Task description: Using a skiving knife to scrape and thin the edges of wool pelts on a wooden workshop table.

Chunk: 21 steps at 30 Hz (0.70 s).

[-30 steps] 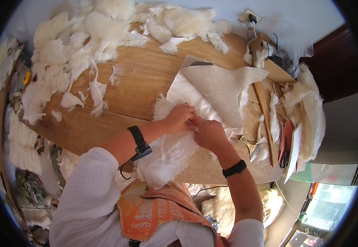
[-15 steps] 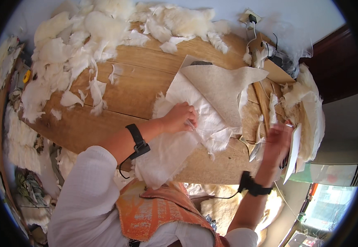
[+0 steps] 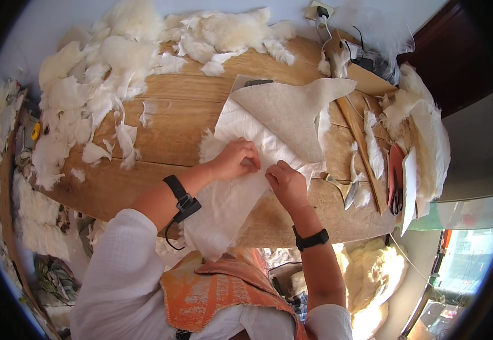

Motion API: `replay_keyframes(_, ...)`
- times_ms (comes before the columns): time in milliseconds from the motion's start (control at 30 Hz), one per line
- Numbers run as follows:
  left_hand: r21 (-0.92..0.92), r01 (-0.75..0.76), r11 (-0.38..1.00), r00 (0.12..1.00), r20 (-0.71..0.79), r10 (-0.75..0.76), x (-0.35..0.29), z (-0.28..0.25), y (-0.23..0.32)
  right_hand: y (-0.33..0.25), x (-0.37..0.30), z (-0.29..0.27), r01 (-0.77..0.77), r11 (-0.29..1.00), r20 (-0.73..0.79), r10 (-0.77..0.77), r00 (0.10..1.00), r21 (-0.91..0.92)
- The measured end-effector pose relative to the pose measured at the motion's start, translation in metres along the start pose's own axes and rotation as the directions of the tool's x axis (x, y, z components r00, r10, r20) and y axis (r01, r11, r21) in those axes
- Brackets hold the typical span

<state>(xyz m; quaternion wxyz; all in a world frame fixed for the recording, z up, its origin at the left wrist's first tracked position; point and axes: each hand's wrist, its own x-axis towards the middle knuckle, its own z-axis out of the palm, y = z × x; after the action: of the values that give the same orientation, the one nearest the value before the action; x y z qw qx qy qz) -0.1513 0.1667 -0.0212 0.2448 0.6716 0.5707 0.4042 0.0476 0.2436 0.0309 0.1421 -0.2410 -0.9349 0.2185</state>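
A white fur piece [image 3: 218, 207] lies skin side up across the table's near edge and hangs down a little. My left hand [image 3: 236, 160] is closed, thumb and fingers pinching this piece near its upper end. Just to its right, my right hand [image 3: 288, 182] is closed in a pinch at the same spot; whatever is between its fingertips is too small to make out. Beyond both hands spreads a creased white sheet [image 3: 246, 122], with a grey-beige flap [image 3: 292, 113] folded over it.
Loose white fur pieces [image 3: 70, 102] are heaped along the back and left of the wooden table [image 3: 178, 113]. To the right lie a wooden strip [image 3: 362, 153], a curved metal tool [image 3: 343, 190], a red sheath-like item [image 3: 395, 170] with black loops, a white card [image 3: 409, 187] and more fur [image 3: 428, 130].
My right hand has come left from beside the red item at the table's right edge to join my left hand. My left hand still pinches the fur piece. The view has shifted slightly.
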Motion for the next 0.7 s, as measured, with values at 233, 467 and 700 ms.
replay_keyframes(233,0.086,-0.039,0.996,0.995,-0.088,0.046,-0.005,0.004,0.010,-0.064,-0.068,-0.045,-0.004,0.930,0.080,-0.027,0.996,0.368)
replay_keyframes(467,0.221,0.031,0.975,0.995,-0.100,-0.009,-0.007,-0.001,0.029,-0.115,-0.088,-0.057,0.093,0.803,0.153,-0.224,0.963,0.588)
replay_keyframes(700,-0.203,0.140,0.969,0.938,0.341,-0.064,-0.012,-0.020,0.058,-0.074,-0.056,-0.021,-0.330,0.659,0.055,0.402,0.914,0.675)
